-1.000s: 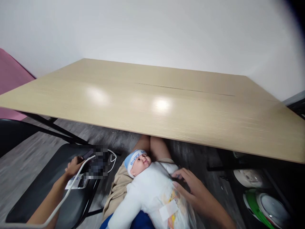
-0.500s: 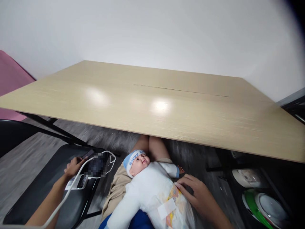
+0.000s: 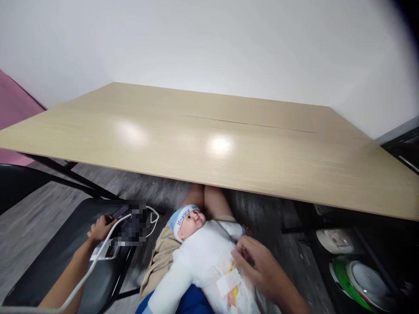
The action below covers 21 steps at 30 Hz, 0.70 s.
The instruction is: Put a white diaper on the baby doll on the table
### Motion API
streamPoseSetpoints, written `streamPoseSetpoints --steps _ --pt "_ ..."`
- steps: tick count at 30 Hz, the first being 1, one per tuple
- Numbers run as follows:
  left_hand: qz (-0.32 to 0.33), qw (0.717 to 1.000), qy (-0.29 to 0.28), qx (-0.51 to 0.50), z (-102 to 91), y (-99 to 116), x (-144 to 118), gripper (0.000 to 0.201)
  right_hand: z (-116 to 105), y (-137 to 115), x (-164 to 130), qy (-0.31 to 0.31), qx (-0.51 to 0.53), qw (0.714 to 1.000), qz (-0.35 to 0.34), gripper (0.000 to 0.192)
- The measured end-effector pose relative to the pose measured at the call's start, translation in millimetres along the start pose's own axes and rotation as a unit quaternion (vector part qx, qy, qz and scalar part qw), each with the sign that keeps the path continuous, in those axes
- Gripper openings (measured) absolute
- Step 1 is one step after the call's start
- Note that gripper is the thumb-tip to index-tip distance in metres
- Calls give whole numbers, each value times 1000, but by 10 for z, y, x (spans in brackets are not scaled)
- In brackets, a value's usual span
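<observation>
White cloth covers the baby doll (image 3: 203, 257) lying face-up across the person's lap, its head in a blue-and-white cap pointing toward the near edge of the desk (image 3: 209, 144). The right hand (image 3: 258, 266) comes in from the lower right, palm down, fingers (image 3: 240, 253) bent and pinching loosely at the doll's printed diaper (image 3: 234, 283) on its belly; the hand is half closed on that fabric rather than spread. The left hand (image 3: 101, 229) reaches out to the side with the forearm stretched long, fingers curled over a small device (image 3: 108, 249) lying on the black chair seat (image 3: 65, 257); whether it grips the device or only rests on it I cannot tell. A white cable (image 3: 94, 266) runs along the left arm to the same spot.

Pale wood grain makes up the desk, which spans the view above the lap, lamp glare showing on its bare top. Behind it stands a plain white wall. Grey floor shows under the desk. A pink surface (image 3: 15, 109) sits at the far left, and bowls with a green-rimmed lid (image 3: 356, 279) sit low on the right.
</observation>
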<state>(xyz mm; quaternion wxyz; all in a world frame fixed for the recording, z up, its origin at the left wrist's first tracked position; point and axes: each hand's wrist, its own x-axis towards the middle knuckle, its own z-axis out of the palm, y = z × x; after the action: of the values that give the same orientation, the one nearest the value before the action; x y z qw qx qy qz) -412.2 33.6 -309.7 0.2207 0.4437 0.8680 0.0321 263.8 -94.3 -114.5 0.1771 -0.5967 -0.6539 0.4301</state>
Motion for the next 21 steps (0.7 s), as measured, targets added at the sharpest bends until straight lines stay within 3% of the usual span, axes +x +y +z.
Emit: streamPoseSetpoints --steps 4,8,21 --pt "-27 999 -4 -20 -12 38 -3 105 45 -336 -3 -53 -57 997 -25 49" --pt "-35 999 -1 -17 -11 48 -8 103 94 -503 12 -84 -63 994 -36 40" --pt "-9 1000 12 -22 31 1 9 108 7 -510 -113 -57 -73 995 -27 39"
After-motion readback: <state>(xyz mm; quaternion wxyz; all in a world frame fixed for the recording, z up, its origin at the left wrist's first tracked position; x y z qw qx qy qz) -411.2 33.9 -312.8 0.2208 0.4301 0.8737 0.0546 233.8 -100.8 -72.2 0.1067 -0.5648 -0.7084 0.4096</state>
